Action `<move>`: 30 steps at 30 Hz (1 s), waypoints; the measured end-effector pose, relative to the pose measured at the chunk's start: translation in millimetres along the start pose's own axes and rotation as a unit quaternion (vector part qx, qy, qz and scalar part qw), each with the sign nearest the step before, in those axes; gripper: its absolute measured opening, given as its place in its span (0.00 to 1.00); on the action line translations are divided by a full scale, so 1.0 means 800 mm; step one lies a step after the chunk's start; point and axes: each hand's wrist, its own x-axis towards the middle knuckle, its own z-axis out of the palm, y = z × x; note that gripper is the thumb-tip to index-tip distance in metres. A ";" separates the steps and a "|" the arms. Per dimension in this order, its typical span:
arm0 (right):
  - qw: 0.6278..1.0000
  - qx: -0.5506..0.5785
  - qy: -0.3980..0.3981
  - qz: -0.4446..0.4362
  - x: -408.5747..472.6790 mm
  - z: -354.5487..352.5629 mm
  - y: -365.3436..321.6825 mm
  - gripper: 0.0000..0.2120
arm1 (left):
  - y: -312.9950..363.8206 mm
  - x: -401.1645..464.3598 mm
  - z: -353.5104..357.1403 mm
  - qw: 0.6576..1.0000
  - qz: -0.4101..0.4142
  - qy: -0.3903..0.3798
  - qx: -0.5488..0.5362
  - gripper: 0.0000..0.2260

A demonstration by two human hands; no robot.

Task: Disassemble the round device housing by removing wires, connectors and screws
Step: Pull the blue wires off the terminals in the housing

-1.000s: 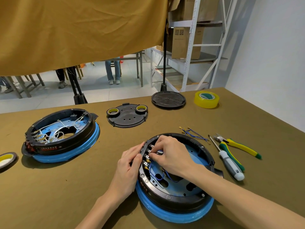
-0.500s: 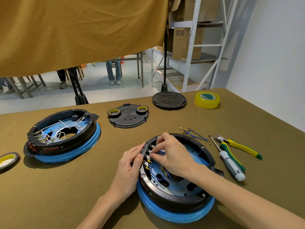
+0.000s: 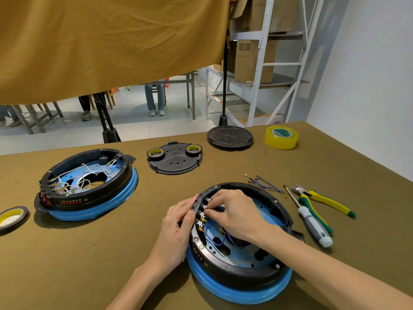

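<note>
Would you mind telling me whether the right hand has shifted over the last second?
No real shift: the right hand stays at the terminal row on the housing's left inner rim.

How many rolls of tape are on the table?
4: a large yellow roll at the far right, two small rolls on the black cover plate, one at the left edge.
</note>
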 end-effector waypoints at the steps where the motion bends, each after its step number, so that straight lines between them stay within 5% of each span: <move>1: 1.000 0.000 0.000 -0.002 0.000 0.000 0.001 0.08 | 0.000 0.000 0.000 1.000 0.002 0.001 0.000 0.23; 30: 1.000 -0.007 -0.003 -0.012 -0.005 -0.002 -0.004 0.08 | 0.009 -0.007 -0.003 1.000 0.010 -0.007 0.007 0.18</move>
